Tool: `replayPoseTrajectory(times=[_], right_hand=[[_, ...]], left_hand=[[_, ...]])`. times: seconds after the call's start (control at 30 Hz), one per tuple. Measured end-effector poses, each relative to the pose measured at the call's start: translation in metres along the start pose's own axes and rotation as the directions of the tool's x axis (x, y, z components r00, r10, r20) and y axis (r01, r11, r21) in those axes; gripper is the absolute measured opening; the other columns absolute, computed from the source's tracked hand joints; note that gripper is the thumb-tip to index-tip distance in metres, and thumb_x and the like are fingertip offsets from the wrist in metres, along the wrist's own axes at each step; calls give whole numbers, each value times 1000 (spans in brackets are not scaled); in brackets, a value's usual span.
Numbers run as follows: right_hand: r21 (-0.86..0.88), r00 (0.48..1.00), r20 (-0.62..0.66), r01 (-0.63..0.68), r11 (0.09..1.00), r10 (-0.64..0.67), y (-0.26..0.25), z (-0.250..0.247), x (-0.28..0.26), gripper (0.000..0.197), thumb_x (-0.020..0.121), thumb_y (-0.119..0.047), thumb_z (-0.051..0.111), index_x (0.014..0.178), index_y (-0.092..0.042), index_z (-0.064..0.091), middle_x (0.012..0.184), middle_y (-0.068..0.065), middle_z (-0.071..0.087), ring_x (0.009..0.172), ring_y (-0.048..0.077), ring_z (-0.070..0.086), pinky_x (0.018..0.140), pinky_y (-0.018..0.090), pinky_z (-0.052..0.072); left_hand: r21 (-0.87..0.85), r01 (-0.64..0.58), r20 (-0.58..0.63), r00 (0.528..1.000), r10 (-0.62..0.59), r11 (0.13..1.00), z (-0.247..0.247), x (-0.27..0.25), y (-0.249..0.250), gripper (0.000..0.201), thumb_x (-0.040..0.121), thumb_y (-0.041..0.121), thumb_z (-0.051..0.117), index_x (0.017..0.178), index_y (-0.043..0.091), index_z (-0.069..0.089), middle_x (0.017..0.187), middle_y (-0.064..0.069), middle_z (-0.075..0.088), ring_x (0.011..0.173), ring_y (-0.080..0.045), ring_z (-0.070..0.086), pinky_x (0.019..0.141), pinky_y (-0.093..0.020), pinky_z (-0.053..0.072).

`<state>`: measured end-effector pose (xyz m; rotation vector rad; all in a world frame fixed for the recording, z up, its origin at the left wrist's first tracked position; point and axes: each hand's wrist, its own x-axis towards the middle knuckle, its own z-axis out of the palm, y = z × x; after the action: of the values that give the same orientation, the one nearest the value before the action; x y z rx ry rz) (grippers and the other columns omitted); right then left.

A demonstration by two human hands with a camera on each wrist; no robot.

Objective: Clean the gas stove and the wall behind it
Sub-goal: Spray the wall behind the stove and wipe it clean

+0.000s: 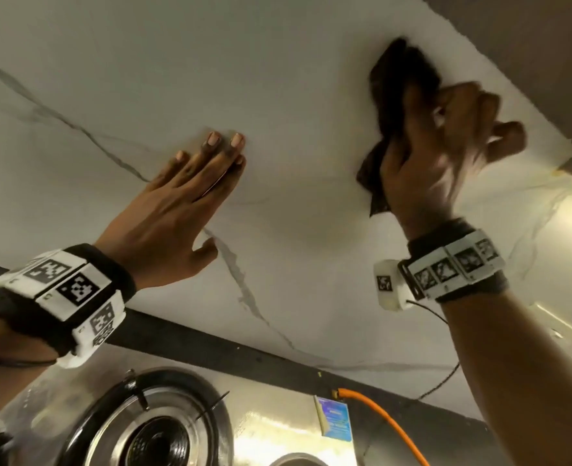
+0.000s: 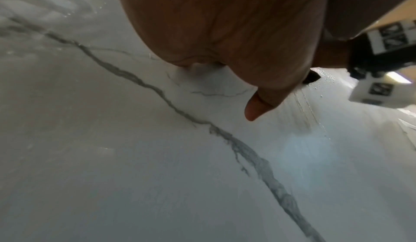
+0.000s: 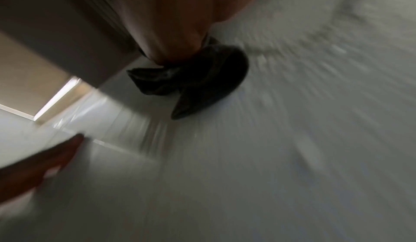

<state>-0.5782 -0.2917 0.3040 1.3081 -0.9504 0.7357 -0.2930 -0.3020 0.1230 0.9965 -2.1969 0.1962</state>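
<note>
Wiping high on the wall point(image 1: 277, 79) above the gas stove point(image 1: 156, 428), the right hand point(image 1: 442, 156) bunches a dark cloth point(image 1: 399, 79) in curled fingers — loose folds could slip; the left hand point(image 1: 183, 196), fingers pressed together, braces flat on slick, wet marble.

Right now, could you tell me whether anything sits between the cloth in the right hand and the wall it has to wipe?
Nothing visible does. The right hand grips the dark cloth directly against the marble wall. The left hand lies flat on the wall, off to the cloth's left.
</note>
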Motion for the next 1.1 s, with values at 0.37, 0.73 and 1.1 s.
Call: replayPoseTrajectory(times=[0.37, 0.73, 1.1], right_hand=[[297, 833, 443, 212, 931, -331, -71, -34, -138, 64, 75, -6, 84, 133, -23, 62, 114, 6, 46, 101, 30, 49, 89, 48, 32], [-83, 966, 116, -221, 972, 229, -15, -7, 13, 48, 78, -17, 67, 125, -17, 75, 100, 16, 67, 92, 33, 64, 81, 43, 33], [-100, 541, 58, -833, 544, 839, 34, -35, -78, 62, 92, -23, 54, 154, -16, 51, 111, 2, 53, 115, 31, 54, 87, 34, 17]], left_hand=[[-50, -16, -11, 1000, 16, 999, -6, 2, 2, 115, 82, 23, 78, 166, 11, 1, 174, -7, -12, 161, -27, -8, 127, -57, 17], [-67, -46, -44, 998, 43, 997, -10, 31, 30, 117, 78, 17, 79, 165, 9, 2, 174, -7, -14, 161, -26, -11, 127, -56, 14], [-38, -76, -30, 997, 75, 996, -13, 33, 25, 116, 77, 20, 78, 166, 9, 4, 174, -6, -12, 161, -24, -9, 126, -53, 16]])
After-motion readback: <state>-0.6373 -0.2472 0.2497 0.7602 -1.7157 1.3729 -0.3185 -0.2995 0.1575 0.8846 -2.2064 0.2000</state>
